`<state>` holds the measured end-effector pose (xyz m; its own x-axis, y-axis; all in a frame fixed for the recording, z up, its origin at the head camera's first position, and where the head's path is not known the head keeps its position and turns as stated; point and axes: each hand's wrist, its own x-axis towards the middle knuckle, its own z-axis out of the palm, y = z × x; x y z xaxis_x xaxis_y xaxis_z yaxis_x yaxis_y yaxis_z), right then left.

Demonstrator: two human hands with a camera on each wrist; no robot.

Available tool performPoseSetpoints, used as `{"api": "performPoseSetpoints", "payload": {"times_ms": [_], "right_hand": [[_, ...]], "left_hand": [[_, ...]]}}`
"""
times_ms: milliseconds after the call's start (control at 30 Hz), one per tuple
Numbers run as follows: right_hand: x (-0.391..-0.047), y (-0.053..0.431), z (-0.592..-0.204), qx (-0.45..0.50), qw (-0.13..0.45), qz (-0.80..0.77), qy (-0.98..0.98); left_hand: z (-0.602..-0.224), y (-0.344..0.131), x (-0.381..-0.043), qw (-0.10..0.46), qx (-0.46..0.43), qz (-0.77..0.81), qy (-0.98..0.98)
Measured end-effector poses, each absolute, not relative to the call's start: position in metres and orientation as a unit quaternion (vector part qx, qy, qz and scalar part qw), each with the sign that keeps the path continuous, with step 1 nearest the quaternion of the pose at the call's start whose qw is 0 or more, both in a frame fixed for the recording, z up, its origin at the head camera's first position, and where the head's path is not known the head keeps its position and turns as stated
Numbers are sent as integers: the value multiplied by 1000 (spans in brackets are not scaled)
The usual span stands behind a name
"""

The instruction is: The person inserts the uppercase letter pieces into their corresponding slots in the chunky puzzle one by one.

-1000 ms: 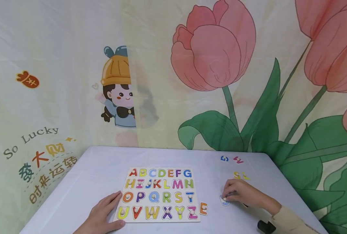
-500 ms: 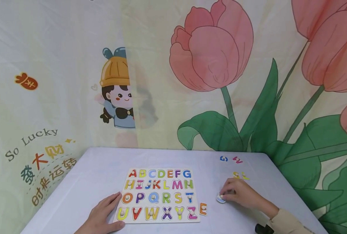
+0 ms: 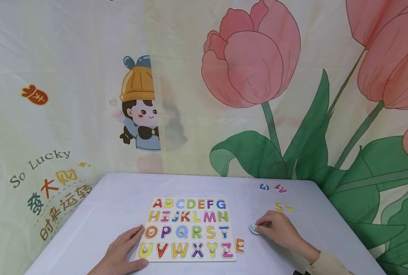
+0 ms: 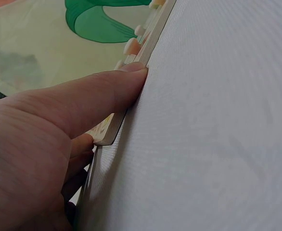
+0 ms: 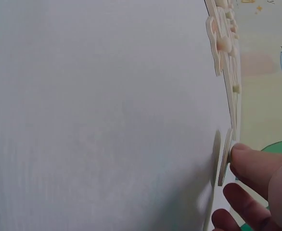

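Note:
My left hand [image 3: 123,250] rests at the near left corner of the wooden alphabet puzzle board [image 3: 186,260], fingers along its left side and thumb at the front edge. In the left wrist view the thumb [image 4: 107,91] presses against the board's edge [image 4: 113,132]. To the right of the board, my right hand [image 3: 278,228] pinches a light blue, curved letter piece [image 3: 253,229]; its fingertips hide much of the letter. Seen from the right wrist, this letter piece [image 5: 224,161] is tilted on edge, held by its knob just over the white cloth.
An orange E piece [image 3: 239,246] lies against the board's right edge. Farther back on the right are a blue G [image 3: 264,186], a pink M-like piece [image 3: 280,188], a yellow S [image 3: 278,206] and a yellow L [image 3: 289,207]. A printed curtain [image 3: 186,164] hangs behind the table.
My right hand has carried the light blue letter piece leftward and slightly away from me, closer to the board. The left hand stays at the board's corner.

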<state>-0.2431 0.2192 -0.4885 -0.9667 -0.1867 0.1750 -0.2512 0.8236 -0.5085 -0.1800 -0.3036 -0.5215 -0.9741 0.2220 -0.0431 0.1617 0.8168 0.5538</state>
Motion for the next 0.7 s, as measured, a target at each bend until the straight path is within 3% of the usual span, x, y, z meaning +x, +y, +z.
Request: {"api": "performPoseSetpoints", "payload": {"times_ms": [333, 700], "right_hand": [[-244, 211, -495, 73, 59, 268, -959], [-260, 235, -470, 230, -37, 299, -926]], "left_hand": [[-520, -303, -179, 50, 103, 293, 949], [-521, -304, -178, 50, 105, 292, 949]]}}
